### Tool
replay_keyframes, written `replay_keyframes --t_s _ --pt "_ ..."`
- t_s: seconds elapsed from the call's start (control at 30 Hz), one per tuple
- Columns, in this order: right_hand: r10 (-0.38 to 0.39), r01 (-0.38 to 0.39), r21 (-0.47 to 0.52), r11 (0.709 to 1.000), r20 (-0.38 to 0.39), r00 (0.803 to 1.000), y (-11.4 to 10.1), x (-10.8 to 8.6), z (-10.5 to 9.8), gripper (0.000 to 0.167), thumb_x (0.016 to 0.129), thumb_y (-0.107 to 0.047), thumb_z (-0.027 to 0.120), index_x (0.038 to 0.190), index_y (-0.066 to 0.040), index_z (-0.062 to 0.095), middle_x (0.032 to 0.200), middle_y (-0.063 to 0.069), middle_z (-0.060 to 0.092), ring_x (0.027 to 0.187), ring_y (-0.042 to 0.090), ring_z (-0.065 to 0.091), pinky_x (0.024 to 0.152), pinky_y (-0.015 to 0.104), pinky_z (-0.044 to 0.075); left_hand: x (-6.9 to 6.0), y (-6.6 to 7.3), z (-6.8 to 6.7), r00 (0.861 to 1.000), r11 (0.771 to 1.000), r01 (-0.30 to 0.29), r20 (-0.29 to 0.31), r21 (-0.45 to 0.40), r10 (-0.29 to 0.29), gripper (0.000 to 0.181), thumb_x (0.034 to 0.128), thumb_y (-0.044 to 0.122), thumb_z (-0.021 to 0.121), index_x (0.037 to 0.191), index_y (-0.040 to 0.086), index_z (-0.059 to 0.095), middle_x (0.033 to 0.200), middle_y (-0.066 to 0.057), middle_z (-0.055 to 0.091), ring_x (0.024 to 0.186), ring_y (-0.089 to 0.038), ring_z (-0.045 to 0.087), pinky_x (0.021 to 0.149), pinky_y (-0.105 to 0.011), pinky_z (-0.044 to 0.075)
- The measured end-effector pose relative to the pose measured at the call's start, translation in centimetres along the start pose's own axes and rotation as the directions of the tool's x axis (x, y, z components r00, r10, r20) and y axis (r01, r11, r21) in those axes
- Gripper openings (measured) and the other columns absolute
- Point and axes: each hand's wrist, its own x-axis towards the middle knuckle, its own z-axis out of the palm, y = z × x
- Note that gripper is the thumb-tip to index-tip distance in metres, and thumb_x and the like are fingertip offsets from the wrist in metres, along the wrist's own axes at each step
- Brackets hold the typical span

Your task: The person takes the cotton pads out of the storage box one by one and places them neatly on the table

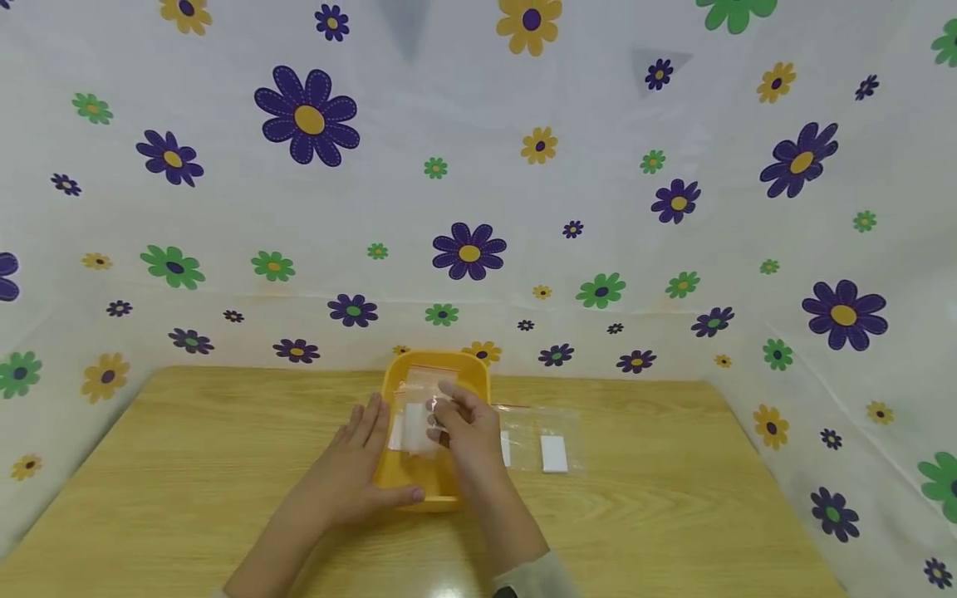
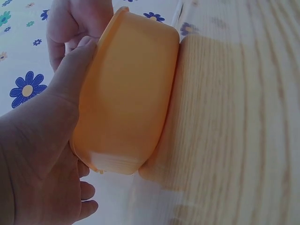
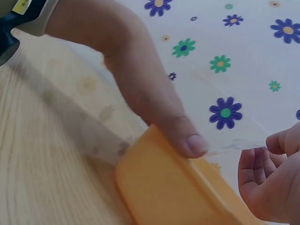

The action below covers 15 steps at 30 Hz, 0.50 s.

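Observation:
A yellow plastic tray (image 1: 429, 482) stands on the table and holds small clear zip bags with white pieces (image 1: 414, 428) inside. My left hand (image 1: 347, 477) rests against the tray, its fingers straight along the left side and the thumb on the near rim. Over the tray my right hand (image 1: 474, 440) pinches a clear plastic bag between thumb and fingertips. From the right wrist view, the pinched bag (image 3: 234, 146) appears as a thin film above the rim. What lies under the right hand is hidden.
Right of the tray, more clear zip bags lie flat on the wooden table (image 1: 658, 490); one holds a white rectangular piece (image 1: 554, 454). A white flower-print cloth (image 1: 404, 199) hangs behind and along both sides.

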Motion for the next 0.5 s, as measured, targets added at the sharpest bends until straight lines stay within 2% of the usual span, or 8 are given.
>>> replay_keyframes --t_s 0.1,0.33,0.5 --pt "0.003 -0.003 0.011 1.000 0.001 1.000 -0.9 -0.2 -0.8 0.031 0.097 -0.013 0.064 0.128 -0.009 0.065 0.106 0.009 0.067 0.091 0.017 0.063 0.081 0.028 0.059 0.2 0.1 0.0 1.000 1.000 0.002 0.004 0.008 -0.002 0.130 0.0719 0.087 0.058 0.159 0.001 0.012 0.167 -0.016 0.002 0.152 -0.044 0.006 0.121 -0.057 0.018" --pt "0.039 -0.039 -0.010 0.999 -0.031 0.999 -1.3 -0.6 -2.9 0.031 0.097 -0.019 0.067 0.126 -0.010 0.067 0.109 0.007 0.066 0.092 0.016 0.062 0.081 0.026 0.058 0.1 0.0 0.0 1.000 1.000 0.001 -0.001 -0.002 -0.001 0.132 0.0706 0.089 0.056 0.159 0.001 0.013 0.167 -0.017 0.002 0.152 -0.045 0.007 0.120 -0.058 0.019" --pt "0.026 -0.025 0.037 0.999 -0.012 1.000 -1.2 -0.9 -4.2 0.032 0.098 -0.013 0.063 0.129 -0.005 0.063 0.108 0.006 0.068 0.089 0.014 0.062 0.079 0.025 0.057 0.1 0.0 -0.1 1.000 1.000 0.008 0.011 0.000 -0.008 0.133 0.0703 0.090 0.054 0.159 0.002 0.012 0.168 -0.016 0.001 0.152 -0.044 0.006 0.120 -0.058 0.019"
